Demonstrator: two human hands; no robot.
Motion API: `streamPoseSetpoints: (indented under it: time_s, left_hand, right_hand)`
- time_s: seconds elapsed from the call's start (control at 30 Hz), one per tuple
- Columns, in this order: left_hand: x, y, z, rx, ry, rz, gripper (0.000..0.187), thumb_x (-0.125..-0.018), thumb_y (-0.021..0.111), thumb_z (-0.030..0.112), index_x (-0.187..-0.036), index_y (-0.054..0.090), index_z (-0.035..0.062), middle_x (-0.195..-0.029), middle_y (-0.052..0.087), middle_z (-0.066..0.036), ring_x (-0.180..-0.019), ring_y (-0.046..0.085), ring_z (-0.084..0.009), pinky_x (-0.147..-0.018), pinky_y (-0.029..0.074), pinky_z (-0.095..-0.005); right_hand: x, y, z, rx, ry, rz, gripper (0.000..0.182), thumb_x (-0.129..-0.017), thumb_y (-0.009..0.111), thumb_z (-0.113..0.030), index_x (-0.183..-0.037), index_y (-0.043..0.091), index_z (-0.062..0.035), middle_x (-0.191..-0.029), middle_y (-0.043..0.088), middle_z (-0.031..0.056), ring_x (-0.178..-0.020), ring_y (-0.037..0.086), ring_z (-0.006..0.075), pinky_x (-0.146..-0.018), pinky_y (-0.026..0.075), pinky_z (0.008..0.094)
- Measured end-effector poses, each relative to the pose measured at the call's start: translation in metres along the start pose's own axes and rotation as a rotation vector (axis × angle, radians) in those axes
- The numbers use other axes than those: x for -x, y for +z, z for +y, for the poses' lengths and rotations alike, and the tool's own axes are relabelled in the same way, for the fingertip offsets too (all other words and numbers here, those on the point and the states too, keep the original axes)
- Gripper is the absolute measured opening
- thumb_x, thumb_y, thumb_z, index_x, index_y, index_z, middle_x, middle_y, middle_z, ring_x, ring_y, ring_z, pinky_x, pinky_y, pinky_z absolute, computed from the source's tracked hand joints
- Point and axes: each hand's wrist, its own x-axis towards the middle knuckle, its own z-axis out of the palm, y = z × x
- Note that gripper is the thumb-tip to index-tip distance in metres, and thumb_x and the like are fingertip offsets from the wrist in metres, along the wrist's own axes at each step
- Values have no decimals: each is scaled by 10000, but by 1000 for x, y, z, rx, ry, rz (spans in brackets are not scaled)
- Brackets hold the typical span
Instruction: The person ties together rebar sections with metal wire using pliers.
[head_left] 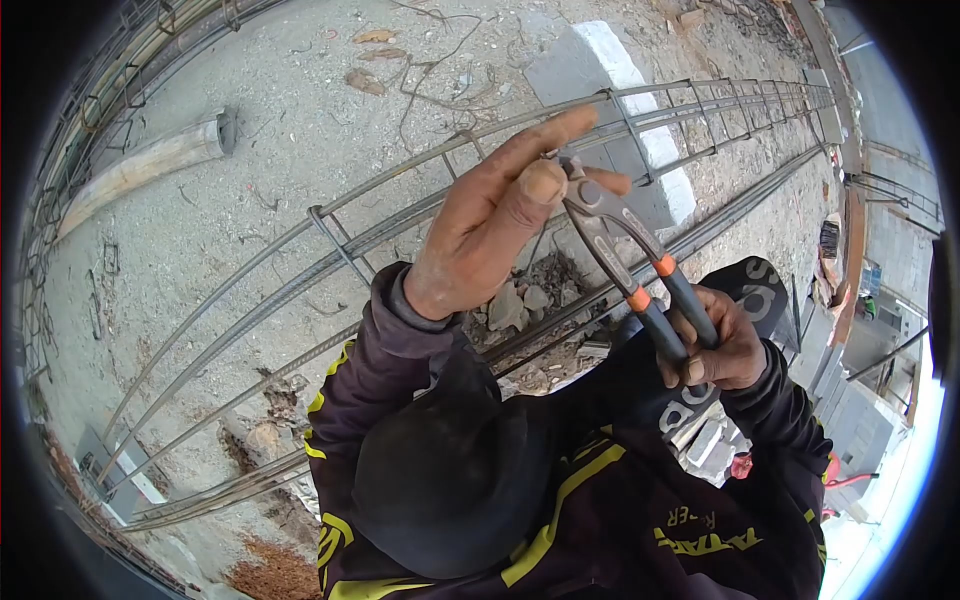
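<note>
My right hand is wrapped round the dark, orange-banded handles of a pair of end-cutting pincers. The handles are a little apart, and the metal jaws point up and left. At the jaws is my left hand, with its fingers stretched out and its thumb beside the pincer head. One finger passes behind the tool. Whether a small wire end lies between thumb and jaws is too small to tell. Behind the left hand runs a long rebar cage with square stirrups.
A pale block lies beyond the cage, under its far bars. A pipe-like piece rests at the left, near more bundled rebar. Broken stones and loose wire lie on the dusty ground. My dark-clothed legs are close below.
</note>
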Motion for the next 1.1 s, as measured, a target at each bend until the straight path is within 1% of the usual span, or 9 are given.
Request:
streamPoseSetpoints:
  time_s: [0.27,0.4,0.57,0.67,0.77,0.87,1.0,1.03,1.1]
  left_hand:
    - [-12,-11,46,-543,-269,111,428,-1005,578,223,-1290,536,-94,-951,688,-117,-863,634,-126,-783,470,-263]
    - [-16,4,53,-871,-409,260,277,-950,659,179,-1046,660,-81,-776,673,-74,-649,590,-98,-620,441,-225]
    - [-21,8,54,-651,-376,423,222,-961,643,174,-998,679,-42,-655,610,-25,-503,502,-53,-517,399,-197]
    - [-20,9,53,-798,-344,462,246,-963,642,199,-993,688,-41,-603,595,-9,-518,521,-63,-524,411,-203]
    - [-20,23,41,-891,-489,384,344,-975,627,248,-1127,679,-56,-617,604,-22,-556,550,-79,-719,474,-248]
    - [-13,25,24,-812,-561,335,394,-989,603,254,-1218,645,-63,-646,607,-33,-573,549,-81,-868,458,-283]
    - [-11,31,17,-670,-602,268,396,-996,595,264,-1231,642,-50,-660,598,-29,-615,551,-78,-811,476,-286]
    - [-9,30,14,-691,-596,242,361,-999,591,230,-1237,644,-36,-669,601,-26,-625,553,-80,-788,476,-283]
    - [-1,29,7,-730,-521,192,312,-998,590,168,-1242,650,-17,-682,612,-29,-638,558,-92,-753,472,-277]
  right_hand:
    - [-33,-37,-35,132,10,-179,373,-793,811,-163,-866,453,-91,-759,683,108,-515,523,33,-401,351,166]
    - [-41,-63,-29,62,42,-193,325,-842,765,-145,-909,453,-85,-985,681,198,-524,576,98,-443,455,165]
    - [-44,-94,-10,308,-44,-325,263,-899,711,-170,-1005,539,-2,-931,640,74,-877,588,107,-768,494,295]
    - [-35,-112,-6,345,-26,-184,265,-902,718,-212,-948,550,-13,-840,606,32,-758,540,86,-672,454,269]
    - [-30,-118,-15,243,160,-36,257,-920,708,-211,-892,514,-46,-797,609,43,-769,562,86,-711,456,266]
    - [-37,-130,-14,765,-190,308,277,-925,706,-249,-890,523,-44,-709,536,5,-704,526,85,-656,431,293]
    - [-66,-140,1,1163,-467,864,267,-881,709,-223,-996,592,-12,-849,585,152,-751,621,286,-695,481,437]
    - [-73,-143,4,1189,-399,904,326,-852,721,-214,-1073,582,-19,-984,569,207,-902,600,364,-779,478,480]
    - [-81,-150,15,1365,-405,943,364,-836,735,-214,-1101,569,-27,-1019,564,199,-972,579,371,-825,475,478]
